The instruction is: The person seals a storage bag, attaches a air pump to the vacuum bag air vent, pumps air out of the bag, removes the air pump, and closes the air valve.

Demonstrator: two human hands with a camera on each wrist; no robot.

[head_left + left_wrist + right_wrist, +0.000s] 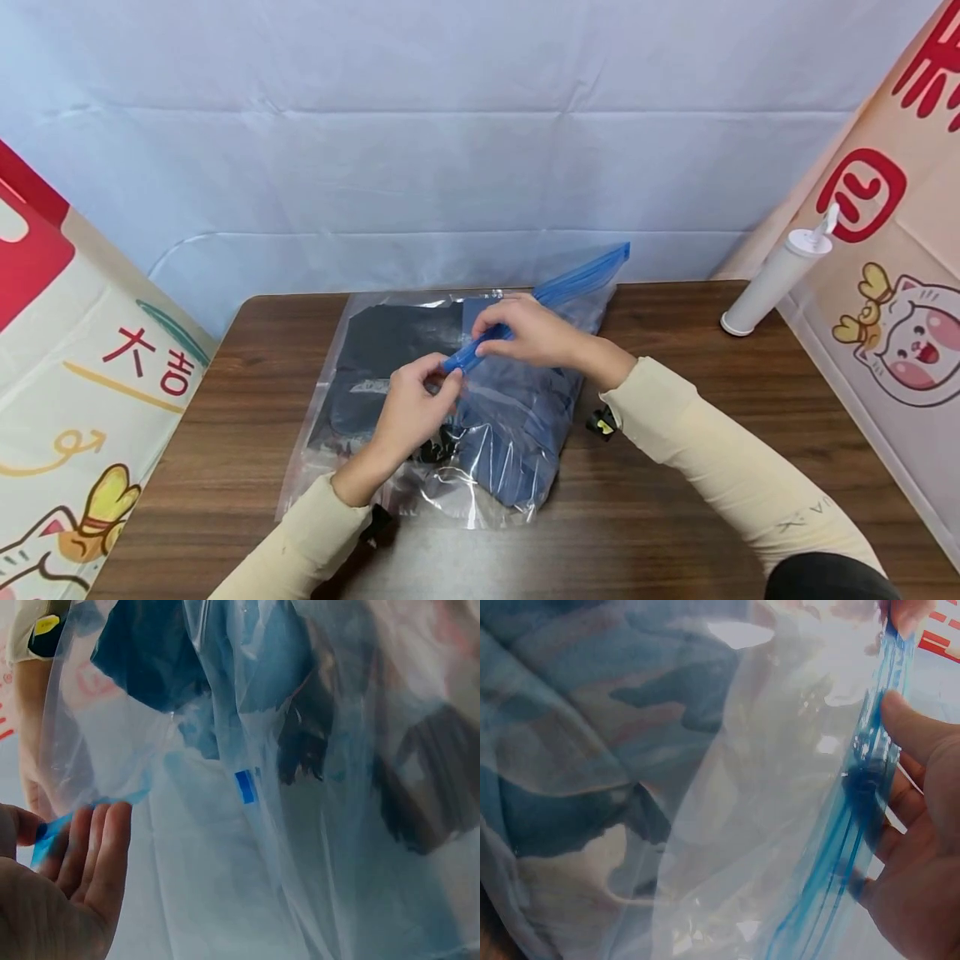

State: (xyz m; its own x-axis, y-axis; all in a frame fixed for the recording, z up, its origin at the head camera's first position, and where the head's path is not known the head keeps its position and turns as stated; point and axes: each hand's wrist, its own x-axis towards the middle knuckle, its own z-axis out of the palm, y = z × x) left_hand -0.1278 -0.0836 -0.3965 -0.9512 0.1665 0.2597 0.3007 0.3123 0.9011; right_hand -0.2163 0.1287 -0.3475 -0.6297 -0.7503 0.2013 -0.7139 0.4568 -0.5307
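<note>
A large clear plastic zip bag (491,417) with a blue seal strip (866,772) lies on the table, with dark and blue folded cloth (517,442) inside. My left hand (420,396) pinches one end of the blue strip between thumb and fingers. Just to the right, my right hand (536,333) grips the same strip, thumb on the near side and fingers behind it. Beyond the right hand, the strip runs up to a raised far corner of the bag. In the left wrist view, a small blue tab (245,787) shows on the bag.
A white cylindrical tube with a handle (776,283) stands at the table's back right corner. The brown wooden table (217,433) meets a pale cloth backdrop (420,167). Printed banners hang on the left and right.
</note>
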